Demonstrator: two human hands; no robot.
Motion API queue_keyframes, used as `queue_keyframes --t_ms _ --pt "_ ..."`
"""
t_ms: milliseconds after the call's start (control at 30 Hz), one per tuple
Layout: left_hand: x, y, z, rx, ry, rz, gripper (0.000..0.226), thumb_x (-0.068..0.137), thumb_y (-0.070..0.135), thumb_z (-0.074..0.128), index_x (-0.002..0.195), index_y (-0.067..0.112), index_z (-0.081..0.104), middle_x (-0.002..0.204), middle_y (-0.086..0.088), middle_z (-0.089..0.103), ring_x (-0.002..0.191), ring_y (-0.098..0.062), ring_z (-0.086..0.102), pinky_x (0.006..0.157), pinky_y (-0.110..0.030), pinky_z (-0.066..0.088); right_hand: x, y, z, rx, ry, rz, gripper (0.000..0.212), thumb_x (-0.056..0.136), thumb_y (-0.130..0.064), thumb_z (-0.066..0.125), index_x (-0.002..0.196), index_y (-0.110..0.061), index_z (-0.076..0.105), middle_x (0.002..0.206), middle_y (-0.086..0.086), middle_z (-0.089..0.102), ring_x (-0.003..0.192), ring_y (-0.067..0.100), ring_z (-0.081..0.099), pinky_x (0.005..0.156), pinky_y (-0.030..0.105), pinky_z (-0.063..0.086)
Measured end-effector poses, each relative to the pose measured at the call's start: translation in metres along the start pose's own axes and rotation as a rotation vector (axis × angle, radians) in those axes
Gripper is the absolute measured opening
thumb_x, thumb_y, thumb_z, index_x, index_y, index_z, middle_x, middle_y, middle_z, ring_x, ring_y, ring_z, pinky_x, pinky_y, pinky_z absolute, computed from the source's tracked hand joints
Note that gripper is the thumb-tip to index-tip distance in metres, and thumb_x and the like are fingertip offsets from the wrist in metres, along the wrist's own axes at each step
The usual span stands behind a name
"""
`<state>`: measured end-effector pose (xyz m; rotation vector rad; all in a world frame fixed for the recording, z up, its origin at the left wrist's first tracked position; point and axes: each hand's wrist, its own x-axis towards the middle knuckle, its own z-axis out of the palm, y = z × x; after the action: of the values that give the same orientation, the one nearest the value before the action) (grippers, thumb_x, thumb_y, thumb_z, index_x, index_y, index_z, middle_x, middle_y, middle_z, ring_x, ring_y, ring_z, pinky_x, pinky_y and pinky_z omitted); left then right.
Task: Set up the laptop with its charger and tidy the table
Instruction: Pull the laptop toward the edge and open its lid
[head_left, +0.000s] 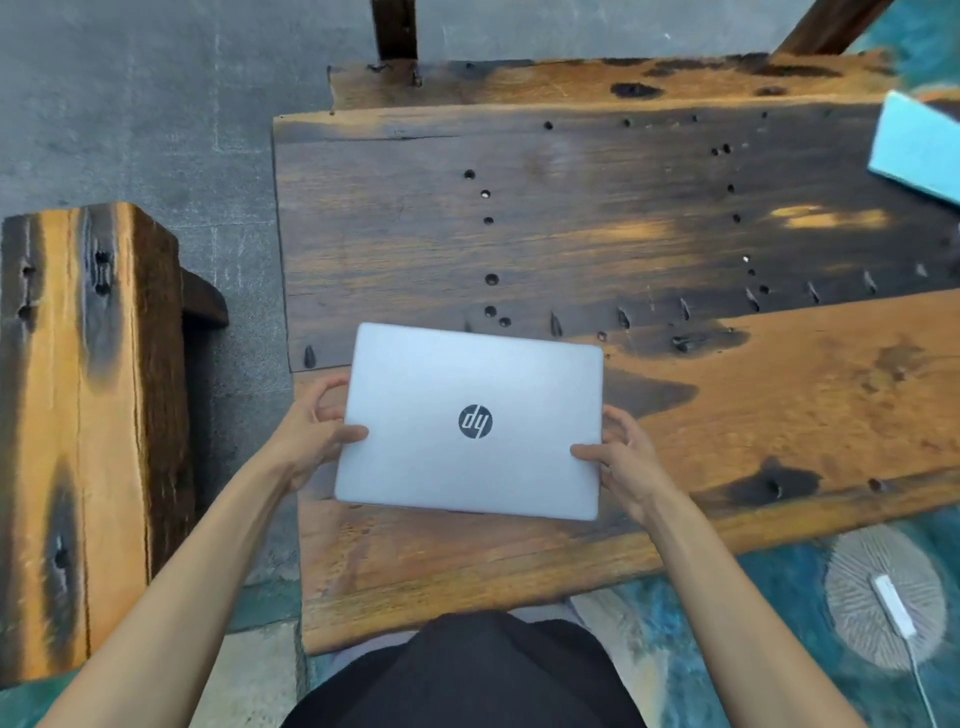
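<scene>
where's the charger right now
In the head view the white charger lies at lower right, off the wooden table, on a round grey ribbed mat, right of the right hand.

A closed silver laptop (470, 421) sits low in the centre of the frame, its lid up and a round dark logo showing upside down to the camera. The left hand (311, 431) takes its left edge, thumb on the lid and fingers curled under; the right hand (621, 457) holds the right edge the same way. Whether the laptop rests on the wooden counter (597, 218) or hangs just above it cannot be told. A pale blue box (919, 150) lies at the upper right edge. At the lower right, off the counter, a white charger (894, 605) with its cable lies on a round grey pad (862, 629). A wooden bench (78, 426) stands at the left.
</scene>
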<state>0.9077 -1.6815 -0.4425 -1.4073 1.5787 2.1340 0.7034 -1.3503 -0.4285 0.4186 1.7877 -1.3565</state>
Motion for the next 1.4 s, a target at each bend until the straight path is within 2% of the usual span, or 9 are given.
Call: queue_keyframes --t_ms 133,233,367,500,667,900,1200,1300,1400 --pt "-0.006 -0.003 0.043 0.039 -0.045 0.007 0.068 0.079 -0.018 0.068 0.121 0.035 0.057 0.111 -0.012 0.071 0.099 -0.029 0.071 0.069 -0.042 0.058 -0.018 0.019 -0.044 0.113 0.053 -0.003 0.073 0.078 0.017 0.072 0.139 -0.016 0.051 0.126 0.012 0.069 0.116 0.034 0.067 0.100 0.059 0.053" --pt "-0.009 -0.005 0.085 0.094 -0.097 0.003 0.069 0.079 -0.016 0.069 0.126 0.033 0.057 0.121 -0.018 0.065 0.106 -0.037 0.067 0.075 -0.050 0.060 -0.030 0.034 -0.088 0.179 0.100 -0.003 0.075 0.078 0.018 0.072 0.142 -0.014 0.049 0.124 0.010 0.070 0.116 0.032 0.067 0.102 0.059 0.052" --pt "-0.014 -0.014 0.156 0.123 -0.137 -0.008 0.068 0.080 -0.014 0.070 0.124 0.036 0.056 0.122 -0.018 0.066 0.103 -0.032 0.069 0.067 -0.044 0.060 -0.040 0.050 -0.159 0.250 0.146 -0.013 0.076 0.078 0.019 0.071 0.143 -0.012 0.047 0.125 0.013 0.069 0.115 0.033 0.066 0.096 0.054 0.056" --pt "-0.020 -0.025 0.236 0.159 -0.167 -0.001 0.065 0.080 -0.012 0.070 0.122 0.035 0.057 0.120 -0.012 0.067 0.109 -0.033 0.066 0.074 -0.048 0.058 -0.042 0.060 -0.239 0.271 0.145 -0.027 0.073 0.079 0.020 0.069 0.142 -0.011 0.049 0.121 0.014 0.069 0.110 0.029 0.067 0.091 0.048 0.057" --pt "-0.029 -0.038 0.341 0.216 -0.165 0.029 0.062 0.080 -0.010 0.071 0.115 0.040 0.061 0.118 -0.009 0.066 0.109 -0.032 0.064 0.073 -0.048 0.058 -0.042 0.060 -0.342 0.276 0.166 -0.036 0.071 0.079 0.021 0.069 0.139 -0.012 0.049 0.122 0.013 0.069 0.113 0.031 0.067 0.101 0.056 0.053" --pt "-0.027 -0.039 0.460 0.206 -0.218 0.014 0.061 0.079 -0.012 0.072 0.115 0.037 0.062 0.119 -0.010 0.066 0.109 -0.032 0.066 0.069 -0.046 0.059 -0.034 0.060 -0.459 0.276 0.201 -0.039 0.069 0.079 0.015 0.072 0.136 -0.018 0.054 0.117 0.009 0.073 0.107 0.028 0.071 0.093 0.053 0.058" --pt "0.013 0.001 0.565 0.208 -0.262 0.005 0.064 0.078 -0.013 0.073 0.124 0.030 0.060 0.113 -0.001 0.071 0.106 -0.026 0.068 0.065 -0.041 0.059 0.014 0.031 -0.545 0.339 0.246 -0.054 0.069 0.076 0.016 0.072 0.134 -0.019 0.055 0.118 0.010 0.073 0.108 0.031 0.070 0.092 0.053 0.058" --pt "0.037 0.017 0.598 0.189 -0.246 -0.012 0.066 0.079 -0.014 0.071 0.130 0.026 0.057 0.117 -0.004 0.069 0.106 -0.026 0.067 0.070 -0.043 0.058 0.046 0.007 -0.569 0.331 0.257 -0.054 0.071 0.075 0.018 0.072 0.134 -0.017 0.054 0.118 0.012 0.072 0.110 0.031 0.069 0.093 0.052 0.057" --pt "0.063 0.035 0.630 0.172 -0.239 -0.013 0.065 0.080 -0.015 0.068 0.125 0.031 0.059 0.118 -0.006 0.067 0.107 -0.027 0.065 0.071 -0.042 0.056 0.084 -0.026 -0.593 0.303 0.251 -0.054 0.073 0.076 0.017 0.072 0.137 -0.017 0.052 0.121 0.013 0.071 0.112 0.031 0.068 0.091 0.048 0.057"
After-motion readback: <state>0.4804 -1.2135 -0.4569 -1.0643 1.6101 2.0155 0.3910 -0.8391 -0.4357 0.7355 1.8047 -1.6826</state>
